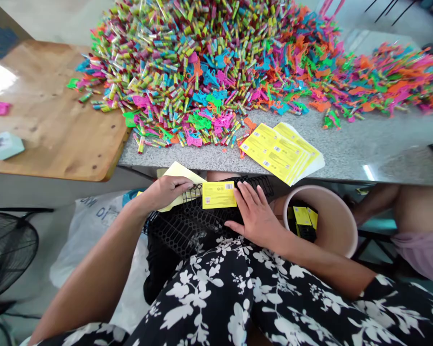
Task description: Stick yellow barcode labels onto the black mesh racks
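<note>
Floral garment [234, 298], barcoded yellow card [219, 195]

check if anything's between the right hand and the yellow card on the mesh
Nothing visible: the right hand has its fingers at the right edge of the yellow card, which lies uncovered on the black mesh.

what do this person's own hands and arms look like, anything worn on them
The left hand and right hand are ungloved, with no rings, watch or bracelet to be made out. The forearms are bare; the sleeves above are black with white flowers and leaves.
</note>
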A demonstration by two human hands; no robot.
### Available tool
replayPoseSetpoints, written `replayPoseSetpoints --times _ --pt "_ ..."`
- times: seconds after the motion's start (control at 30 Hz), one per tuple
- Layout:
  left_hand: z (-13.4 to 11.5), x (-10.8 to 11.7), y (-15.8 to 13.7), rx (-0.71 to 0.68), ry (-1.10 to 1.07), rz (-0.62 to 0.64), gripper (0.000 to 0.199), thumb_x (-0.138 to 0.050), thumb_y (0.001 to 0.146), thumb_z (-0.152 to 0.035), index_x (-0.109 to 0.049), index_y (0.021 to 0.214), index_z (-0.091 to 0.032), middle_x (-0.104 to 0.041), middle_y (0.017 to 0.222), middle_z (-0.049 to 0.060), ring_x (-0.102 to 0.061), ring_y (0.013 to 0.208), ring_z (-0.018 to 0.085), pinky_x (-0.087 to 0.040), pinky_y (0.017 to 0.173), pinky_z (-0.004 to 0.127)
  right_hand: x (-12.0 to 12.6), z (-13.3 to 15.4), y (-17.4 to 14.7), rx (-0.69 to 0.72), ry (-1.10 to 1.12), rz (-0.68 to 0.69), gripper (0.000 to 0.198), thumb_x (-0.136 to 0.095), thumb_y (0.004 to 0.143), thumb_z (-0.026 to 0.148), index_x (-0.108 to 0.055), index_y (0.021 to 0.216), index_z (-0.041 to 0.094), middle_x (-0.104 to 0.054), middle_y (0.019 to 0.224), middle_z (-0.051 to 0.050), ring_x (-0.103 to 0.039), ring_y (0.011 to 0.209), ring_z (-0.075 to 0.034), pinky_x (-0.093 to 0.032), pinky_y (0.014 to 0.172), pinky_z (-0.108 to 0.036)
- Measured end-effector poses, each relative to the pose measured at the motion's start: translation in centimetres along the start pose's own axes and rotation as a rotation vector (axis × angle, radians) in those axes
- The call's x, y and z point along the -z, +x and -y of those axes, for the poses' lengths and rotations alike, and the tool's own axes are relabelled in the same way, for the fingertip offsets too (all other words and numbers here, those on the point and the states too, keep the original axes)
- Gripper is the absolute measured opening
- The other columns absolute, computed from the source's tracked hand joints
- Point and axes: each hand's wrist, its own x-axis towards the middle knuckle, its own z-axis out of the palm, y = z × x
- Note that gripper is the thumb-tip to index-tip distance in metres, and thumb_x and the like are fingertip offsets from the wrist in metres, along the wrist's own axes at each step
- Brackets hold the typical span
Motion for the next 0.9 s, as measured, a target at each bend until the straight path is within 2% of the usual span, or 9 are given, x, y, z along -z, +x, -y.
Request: replayPoseSetpoints --times 0.13,0.23,0.33,0.5,0.6,0.67,0.73,0.8,0.9 --pt "-0.9 0.9 -0.3 0.000 -0.010 -0.019 0.049 -0.052 0.101 -0.061 -0.082 0.110 -0.024 -0.084 0.108 0.001 -0.074 0.093 0.023 -0.052 0.082 0.026 0.9 -1.2 1.6 0.046 0.034 -0.008 0.097 -0.063 0.097 0.068 -0.031 0.168 0.011 -0.026 0.175 -0.025 -0.019 0.164 -0.042 -0.015 0.133 -0.068" --pt "-1.8 1.6 -0.5 -0.029 -0.008 -0.024 0.049 -0.053 0.100 -0.061 -0.082 0.108 -0.023 -0.084 0.106 0.002 -0.074 0.092 0.022 -0.053 0.082 0.026 0.7 -1.5 2.8 0.124 0.058 0.026 0.090 -0.063 0.098 0.066 -0.037 0.167 0.015 -0.043 0.165 -0.023 -0.034 0.158 -0.040 -0.018 0.133 -0.065" --pt "-2.5 1.9 -0.6 -0.055 -0.012 -0.019 0.050 -0.052 0.100 -0.062 -0.081 0.098 -0.021 -0.081 0.089 0.001 -0.069 0.077 0.018 -0.050 0.071 0.024 0.5 -1.2 3.3 0.172 0.057 0.015 0.081 -0.063 0.099 0.065 -0.043 0.165 0.022 -0.055 0.151 -0.020 -0.046 0.147 -0.037 -0.020 0.133 -0.065" --pt "-3.2 1.6 -0.3 -0.002 0.043 0.039 0.059 -0.053 0.099 -0.067 -0.070 0.070 -0.019 -0.060 0.060 -0.003 -0.049 0.057 0.011 -0.034 0.054 0.024 0.9 -0.2 3.3 0.224 0.023 -0.051 0.072 -0.067 0.098 0.059 -0.051 0.160 0.025 -0.053 0.153 -0.018 -0.047 0.144 -0.038 -0.021 0.132 -0.065" --pt "-3.0 1.4 0.3 0.028 -0.028 0.124 0.061 -0.050 0.100 -0.068 -0.073 0.072 -0.020 -0.068 0.067 -0.001 -0.057 0.062 0.014 -0.040 0.058 0.025 1.2 0.2 3.3 0.241 0.032 -0.071 0.069 -0.069 0.097 0.056 -0.055 0.157 0.025 -0.054 0.153 -0.018 -0.047 0.143 -0.038 -0.022 0.132 -0.065" --pt "-2.9 1.5 0.4 0.049 -0.080 0.112 0.062 -0.045 0.102 -0.067 -0.077 0.078 -0.020 -0.075 0.076 0.002 -0.064 0.069 0.017 -0.046 0.063 0.026 1.4 0.0 2.9 0.238 0.052 -0.094 0.068 -0.069 0.097 0.054 -0.054 0.157 0.027 -0.055 0.151 -0.018 -0.049 0.141 -0.038 -0.024 0.132 -0.066" --pt "-2.8 2.0 0.3 0.092 -0.084 0.051 0.067 -0.040 0.104 -0.067 -0.079 0.077 -0.020 -0.075 0.077 0.004 -0.065 0.070 0.018 -0.048 0.065 0.027 1.8 -1.0 1.8 0.198 0.098 -0.169 0.071 -0.070 0.097 0.055 -0.050 0.160 0.028 -0.056 0.149 -0.017 -0.052 0.139 -0.038 -0.026 0.130 -0.068" --pt "-2.4 2.7 -0.3 0.131 -0.082 -0.029 0.071 -0.038 0.103 -0.071 -0.079 0.077 -0.018 -0.071 0.071 0.005 -0.061 0.065 0.017 -0.045 0.061 0.027 2.3 -2.9 -0.2 0.087 0.159 -0.326 0.081 -0.075 0.093 0.055 -0.043 0.162 0.028 -0.057 0.146 -0.018 -0.054 0.137 -0.040 -0.032 0.127 -0.070" --pt "-1.2 3.8 -1.9 0.141 -0.181 -0.173 0.068 -0.043 0.102 -0.071 -0.079 0.084 -0.016 -0.064 0.064 0.003 -0.054 0.058 0.014 -0.039 0.053 0.025 2.8 -6.9 -5.2 -0.260 0.184 -0.666 0.093 -0.083 0.085 0.053 -0.041 0.163 0.024 -0.055 0.150 -0.021 -0.052 0.139 -0.047 -0.041 0.119 -0.071"
